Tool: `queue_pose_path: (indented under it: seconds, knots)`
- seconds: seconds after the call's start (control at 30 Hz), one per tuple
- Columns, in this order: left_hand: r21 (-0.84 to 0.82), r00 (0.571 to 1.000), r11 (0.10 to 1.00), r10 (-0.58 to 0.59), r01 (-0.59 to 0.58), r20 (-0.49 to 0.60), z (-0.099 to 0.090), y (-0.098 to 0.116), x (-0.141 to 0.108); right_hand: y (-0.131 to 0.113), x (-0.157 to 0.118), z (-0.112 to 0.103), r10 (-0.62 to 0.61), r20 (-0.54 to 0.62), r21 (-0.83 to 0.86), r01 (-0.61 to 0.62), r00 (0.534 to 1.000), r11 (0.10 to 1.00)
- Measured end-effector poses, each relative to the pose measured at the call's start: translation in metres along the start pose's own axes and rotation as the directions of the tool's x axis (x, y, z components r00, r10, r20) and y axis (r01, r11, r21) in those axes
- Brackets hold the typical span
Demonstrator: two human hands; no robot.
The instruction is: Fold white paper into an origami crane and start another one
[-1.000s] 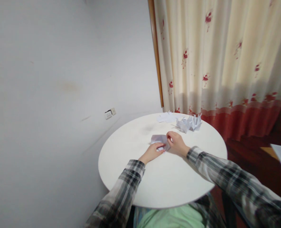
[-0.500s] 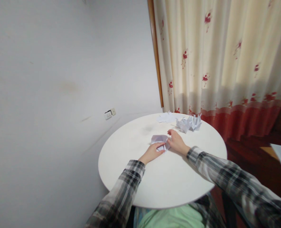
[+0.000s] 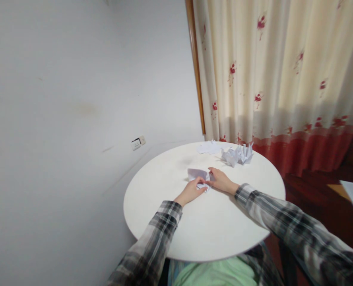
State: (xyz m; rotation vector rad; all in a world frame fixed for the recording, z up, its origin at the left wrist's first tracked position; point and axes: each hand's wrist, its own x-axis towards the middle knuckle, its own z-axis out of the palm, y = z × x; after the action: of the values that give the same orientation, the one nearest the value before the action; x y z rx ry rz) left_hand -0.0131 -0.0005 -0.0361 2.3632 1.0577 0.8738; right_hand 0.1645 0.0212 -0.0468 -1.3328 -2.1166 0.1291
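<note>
A partly folded sheet of white paper (image 3: 196,173) is between my two hands, over the middle of the round white table (image 3: 152,198). My left hand (image 3: 192,190) pinches its near edge with thumb and fingers. From the right, my right hand (image 3: 218,179) grips the paper's right side, its fingertips close to those of my left hand. The fingers cover part of the folds.
Several folded white paper pieces (image 3: 237,155) stand at the table's back right. Flatter white papers (image 3: 209,147) lie beside them at the back edge. A wall with a socket (image 3: 136,144) is at the left, a curtain (image 3: 268,79) behind.
The paper's far left part has tilted and shifted slightly left. My right hand's fingers have moved in and closed on the paper. My left hand has barely moved.
</note>
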Motion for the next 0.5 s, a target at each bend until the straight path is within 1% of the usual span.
queue_pose_path:
  seconds: [0.1,0.23,0.4,0.5]
  knots:
    - [-0.041,0.999,0.999,-0.028,0.027,-0.017,0.0002,-0.0011,0.0002,0.0001,0.0004,-0.0005,-0.008,0.027,-0.023,0.008,1.0,1.0]
    - [-0.089,0.999,0.996,-0.024,0.022,-0.028,0.0007,-0.0022,0.0021,0.0011,0.0009,0.0009,-0.093,0.037,-0.054,0.095,0.995,0.994]
    - [-0.037,0.998,0.999,-0.017,0.015,-0.059,0.0005,-0.0028,0.0045,-0.0018,-0.0003,0.0021,-0.232,0.023,-0.005,0.232,0.972,0.973]
    - [0.007,0.997,1.0,-0.017,0.017,-0.076,0.0002,-0.0025,0.0048,-0.0058,-0.001,0.0011,-0.283,0.03,0.032,0.282,0.959,0.959]
